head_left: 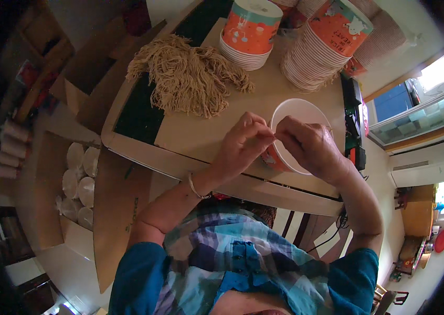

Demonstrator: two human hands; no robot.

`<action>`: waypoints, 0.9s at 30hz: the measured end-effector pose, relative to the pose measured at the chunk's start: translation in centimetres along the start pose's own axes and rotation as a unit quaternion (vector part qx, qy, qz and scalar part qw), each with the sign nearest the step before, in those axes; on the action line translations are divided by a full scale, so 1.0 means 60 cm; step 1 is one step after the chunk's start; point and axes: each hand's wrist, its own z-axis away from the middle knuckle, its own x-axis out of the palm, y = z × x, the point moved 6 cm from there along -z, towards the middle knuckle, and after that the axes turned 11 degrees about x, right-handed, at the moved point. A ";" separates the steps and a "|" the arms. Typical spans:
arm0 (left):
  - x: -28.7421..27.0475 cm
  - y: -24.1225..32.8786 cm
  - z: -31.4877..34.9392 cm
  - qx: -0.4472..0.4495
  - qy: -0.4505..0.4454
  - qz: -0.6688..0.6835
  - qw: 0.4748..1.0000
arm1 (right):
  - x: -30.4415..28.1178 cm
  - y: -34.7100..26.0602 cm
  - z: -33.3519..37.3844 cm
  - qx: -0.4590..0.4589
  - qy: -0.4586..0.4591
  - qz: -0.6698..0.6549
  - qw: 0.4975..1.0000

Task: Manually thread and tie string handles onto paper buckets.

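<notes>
A paper bucket [299, 108] with a white inside and an orange outer wall stands near the table's front edge. Over its left rim, my left hand [244, 143] and my right hand [314, 146] meet, fingertips pinched together. Whatever sits between the fingertips is too small to make out. A bundle of tan twine strands [182, 76] lies on the cardboard sheet, up and left of my hands. Behind the bucket rise a shorter stack of orange and teal paper buckets [250, 34] and a taller, leaning stack [316, 60].
Black boxy devices [354, 123] line the table's right edge, with a cable hanging below. On the floor at left, an open cardboard box [51, 157] holds several round white plastic-wrapped stacks [78, 184]. More nested buckets [382, 44] stand at the back right.
</notes>
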 end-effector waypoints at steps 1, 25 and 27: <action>-0.001 -0.004 0.001 0.000 0.000 0.000 1.000 | -0.001 0.000 0.000 -0.012 0.000 -0.012 1.000; 0.011 -0.012 -0.016 0.009 -0.049 0.014 0.999 | -0.061 0.009 0.006 0.097 0.017 -0.196 0.976; 0.015 -0.015 -0.013 0.009 -0.034 -0.010 0.999 | -0.076 0.018 0.003 0.081 0.039 -0.180 0.979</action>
